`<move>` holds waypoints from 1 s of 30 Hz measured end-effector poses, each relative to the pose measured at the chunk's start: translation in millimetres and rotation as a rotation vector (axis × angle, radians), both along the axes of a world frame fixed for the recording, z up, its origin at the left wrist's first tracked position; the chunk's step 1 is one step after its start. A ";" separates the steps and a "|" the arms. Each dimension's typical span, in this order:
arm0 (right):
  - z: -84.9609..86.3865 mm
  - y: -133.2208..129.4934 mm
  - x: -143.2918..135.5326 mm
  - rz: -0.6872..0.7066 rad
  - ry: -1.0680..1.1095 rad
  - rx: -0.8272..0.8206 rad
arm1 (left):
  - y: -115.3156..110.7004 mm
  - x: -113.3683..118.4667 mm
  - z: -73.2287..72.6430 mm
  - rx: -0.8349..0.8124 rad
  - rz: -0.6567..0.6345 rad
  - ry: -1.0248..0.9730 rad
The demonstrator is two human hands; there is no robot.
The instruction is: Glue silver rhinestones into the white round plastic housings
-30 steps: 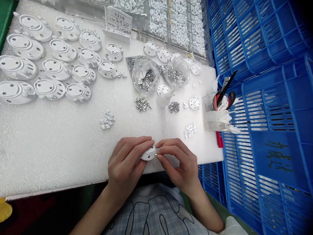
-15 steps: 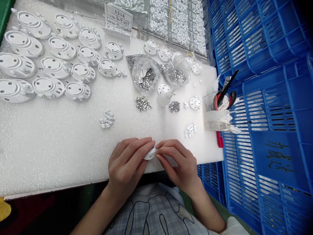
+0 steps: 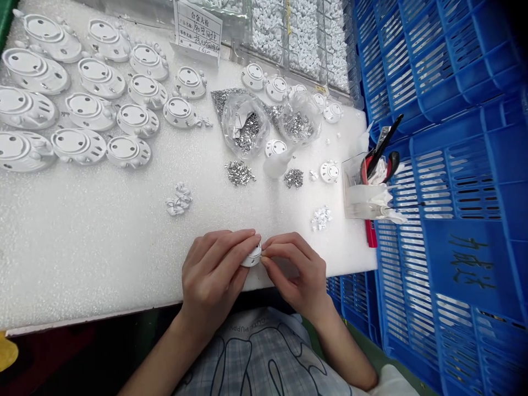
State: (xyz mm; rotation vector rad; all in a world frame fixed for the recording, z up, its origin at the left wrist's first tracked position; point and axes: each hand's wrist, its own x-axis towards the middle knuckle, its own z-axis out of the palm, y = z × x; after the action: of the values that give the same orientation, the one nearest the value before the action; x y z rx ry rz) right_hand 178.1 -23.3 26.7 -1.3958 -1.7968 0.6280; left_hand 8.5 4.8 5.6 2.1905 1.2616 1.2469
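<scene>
A small white disc-shaped part (image 3: pixel 252 257) is held near the front edge of the white foam board (image 3: pixel 103 236). My left hand (image 3: pixel 216 267) wraps over it from the left, fingers closed on it. From the right, my right hand (image 3: pixel 295 269) meets its edge with thumb and fingertips pinched; whatever is between them is too small to make out. Beyond the hands lie two heaps of tiny silver pieces (image 3: pixel 240 173) (image 3: pixel 293 177), a small pile of white pieces (image 3: pixel 179 199) on the left and another white pile (image 3: pixel 321 218) on the right.
Finished-looking white discs (image 3: pixel 101 77) stand in rows at the back left. Behind the heaps are open plastic bags (image 3: pixel 246 127) and a squeeze bottle (image 3: pixel 277 164). A clear box (image 3: pixel 363 201) holds pliers (image 3: pixel 381 159). Blue crates (image 3: pixel 466 247) rise on the right; a handwritten card (image 3: pixel 198 32) stands behind.
My right hand has shifted slightly left and stays at the edge of the part. My left hand keeps its hold. The whole view has moved very slightly.
</scene>
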 end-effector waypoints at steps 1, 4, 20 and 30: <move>-0.3 -0.3 0.1 -0.011 0.023 -0.005 | 0.0 0.0 0.3 -0.008 0.003 -0.007; -1.2 -1.2 1.3 -0.051 0.101 -0.030 | -0.5 0.0 0.8 -0.023 0.007 -0.031; -0.9 1.7 2.3 -0.017 0.054 -0.088 | 0.1 1.0 0.7 -0.006 0.005 0.053; -0.5 1.1 0.2 -0.031 0.040 -0.089 | 0.2 2.5 1.3 -0.011 0.017 0.072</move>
State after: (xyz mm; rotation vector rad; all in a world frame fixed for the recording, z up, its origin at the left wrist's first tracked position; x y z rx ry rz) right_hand 178.3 -22.2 26.2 -1.4570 -1.7313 0.7222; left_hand 11.0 5.1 6.9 2.2403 1.3137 1.1738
